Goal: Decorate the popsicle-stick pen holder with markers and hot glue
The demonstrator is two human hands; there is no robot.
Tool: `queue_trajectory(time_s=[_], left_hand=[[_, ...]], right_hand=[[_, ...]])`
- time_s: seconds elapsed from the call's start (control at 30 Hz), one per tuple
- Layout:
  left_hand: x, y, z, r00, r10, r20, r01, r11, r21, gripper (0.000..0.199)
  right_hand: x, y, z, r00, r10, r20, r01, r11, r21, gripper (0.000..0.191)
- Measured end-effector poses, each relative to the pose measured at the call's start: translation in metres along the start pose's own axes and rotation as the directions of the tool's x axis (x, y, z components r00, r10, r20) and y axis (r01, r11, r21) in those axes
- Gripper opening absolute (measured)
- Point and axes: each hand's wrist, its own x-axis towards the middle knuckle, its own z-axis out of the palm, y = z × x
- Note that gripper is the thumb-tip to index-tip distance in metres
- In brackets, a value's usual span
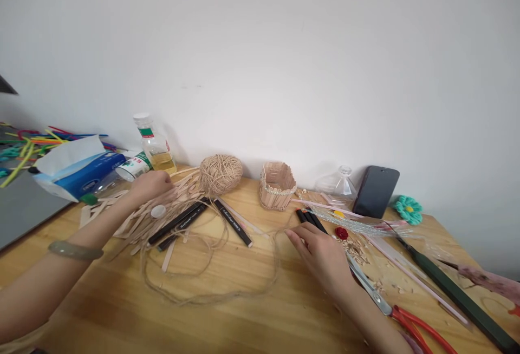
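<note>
1. Red-handled scissors (pixel 381 302) are seen nearest the camera in the head view, their blades partly covered by the right wrist.
2. By the right hand (pixel 320 254), twine (pixel 203 300) is met at thumb and forefinger, which are closed together on it; the strand is looped across the table from the twine ball (pixel 220 174) by the wall.
3. The left hand (pixel 152 185) is held curled over flat wooden sticks (pixel 122 224), left of the ball; whether anything is gripped cannot be told.
4. A small wooden basket (pixel 276 200) is placed upright right of the ball, edged with glittery trim, its inner walls exposed.
5. Yellowish liquid is contained in the bottom of a white-capped bottle (pixel 156 145). Beside it, a labelled can (pixel 135 167) is laid over, and white tissue is drawn from a blue pack (pixel 89 178).
6. A clear flask (pixel 343 185) is stood near a phone (pixel 376 191) propped against the wall.
7. The light wooden table (pixel 122 321) is backed by a plain pale wall (pixel 260 61); wood chips are scattered at right.
</note>
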Motion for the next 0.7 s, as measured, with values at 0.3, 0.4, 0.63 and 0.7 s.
queue_trajectory(time_s=[0.3, 0.4, 0.63, 0.7], left_hand=[[0.004, -0.023, -0.017, 0.998, -0.055, -0.032, 0.058, 0.993, 0.103, 0.036], [-0.002, -0.025, -0.040, 0.988, -0.102, -0.118, 0.119, 0.983, 0.142, 0.039], [-0.034, -0.003, -0.075, 0.710, -0.054, -0.703, 0.218, 0.965, 0.147, 0.048], [-0.047, 0.015, -0.075, 0.602, 0.081, -0.795, 0.058, 0.988, 0.145, 0.043]], right_hand=[[-0.001, 0.004, 0.003, 0.991, -0.045, -0.123, 0.045, 0.999, 0.004, 0.051], [-0.001, 0.005, 0.001, 0.982, -0.068, -0.178, 0.073, 0.997, 0.021, 0.048], [0.003, 0.000, -0.002, 0.945, -0.153, -0.288, 0.162, 0.987, 0.009, 0.035], [0.002, -0.003, -0.007, 0.920, -0.187, -0.345, 0.211, 0.977, 0.034, 0.027]])
